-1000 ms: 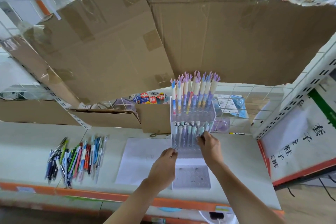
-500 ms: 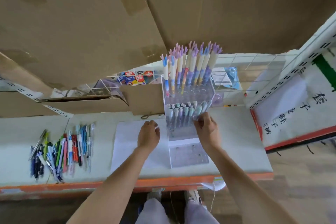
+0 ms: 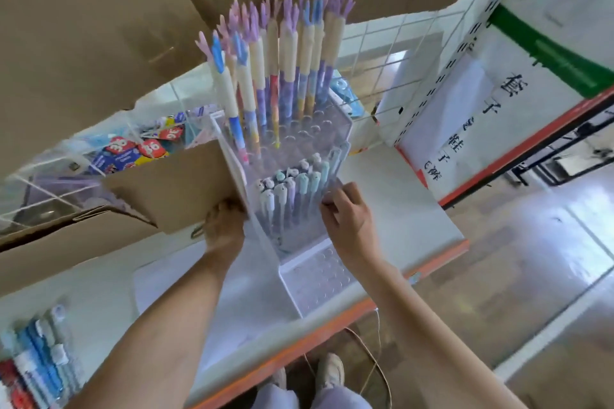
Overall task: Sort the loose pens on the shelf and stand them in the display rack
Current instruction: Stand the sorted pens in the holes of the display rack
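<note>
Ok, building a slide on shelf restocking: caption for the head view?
Both hands steady a clear tiered display rack of pens on the shelf.

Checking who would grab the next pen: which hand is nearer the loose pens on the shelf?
Left. The left hand is at the rack's left wall, toward the loose pens; the right hand is beyond the rack.

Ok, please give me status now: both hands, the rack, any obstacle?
Left hand on display rack left wall. Right hand pinching at the middle-tier pens. Loose pens far left. Cardboard flap beside rack.
</note>
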